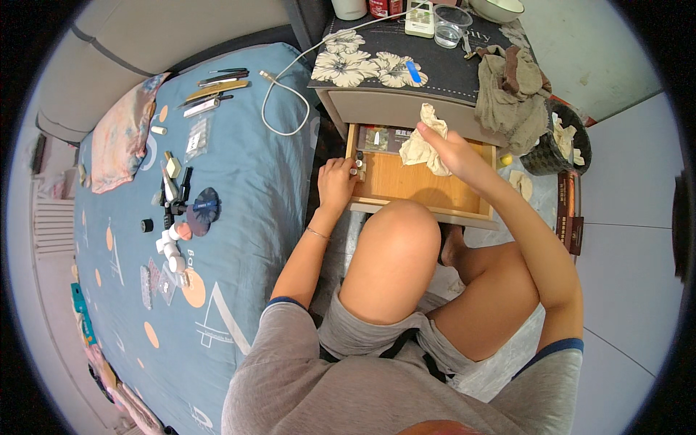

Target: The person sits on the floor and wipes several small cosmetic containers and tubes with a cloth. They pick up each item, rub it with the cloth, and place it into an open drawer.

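Note:
A crumpled cream-coloured tissue [424, 144] is pinched in my right hand [454, 152], raised over the pulled-out wooden drawer [413, 182] of a bedside cabinet. My left hand [336, 182] rests at the drawer's left wall, fingers curled beside a few small capped bottles [359, 159] in the corner. Whether those fingers grip a bottle cannot be made out. Toward the back of the drawer lies a flat printed item [375, 138], partly behind the tissue. My bent knee [405, 228] is close to the drawer's front edge.
A glass of water [450, 27], a remote control [420, 20] and a brown cloth [511, 92] are on the cabinet top. A wastebasket [560, 147] stands at right. Cosmetics [176, 201], nail tools [217, 87] and a white cable [280, 84] lie on the blue bed [244, 261].

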The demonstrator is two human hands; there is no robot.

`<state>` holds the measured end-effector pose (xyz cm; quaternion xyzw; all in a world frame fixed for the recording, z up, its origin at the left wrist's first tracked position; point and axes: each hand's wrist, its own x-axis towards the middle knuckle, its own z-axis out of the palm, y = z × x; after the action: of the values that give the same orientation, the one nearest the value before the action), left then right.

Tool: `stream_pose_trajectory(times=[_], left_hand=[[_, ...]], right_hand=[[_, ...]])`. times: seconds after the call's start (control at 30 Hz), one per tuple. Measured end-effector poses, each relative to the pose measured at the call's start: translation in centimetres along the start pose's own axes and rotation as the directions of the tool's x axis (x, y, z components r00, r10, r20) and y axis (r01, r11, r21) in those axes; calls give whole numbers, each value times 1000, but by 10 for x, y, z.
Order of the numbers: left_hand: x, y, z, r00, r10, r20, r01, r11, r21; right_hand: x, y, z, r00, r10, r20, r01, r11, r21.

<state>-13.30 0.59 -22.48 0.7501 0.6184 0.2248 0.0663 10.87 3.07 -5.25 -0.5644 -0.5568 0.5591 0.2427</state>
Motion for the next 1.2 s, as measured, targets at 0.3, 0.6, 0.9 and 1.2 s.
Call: stream_pose_trajectory(times=[0.3,0.6,0.9,1.2], left_hand=[[1,7,0,1000,2,-21,0,995,100],[-5,2,11,999,-20,-26,21,999,49],[-8,3,8,999,-32,-7,33,998,49],[-14,2,6,998,-53,-28,54,998,34]], right_hand=[[-5,-5,3,999,-32,-9,33,995,90],[0,-20,18,988,-147,53,142,986,86],[20,-34,27,968,-243,-64,245,969,16],[51,-57,35,916,-276,-292,329,932,151]])
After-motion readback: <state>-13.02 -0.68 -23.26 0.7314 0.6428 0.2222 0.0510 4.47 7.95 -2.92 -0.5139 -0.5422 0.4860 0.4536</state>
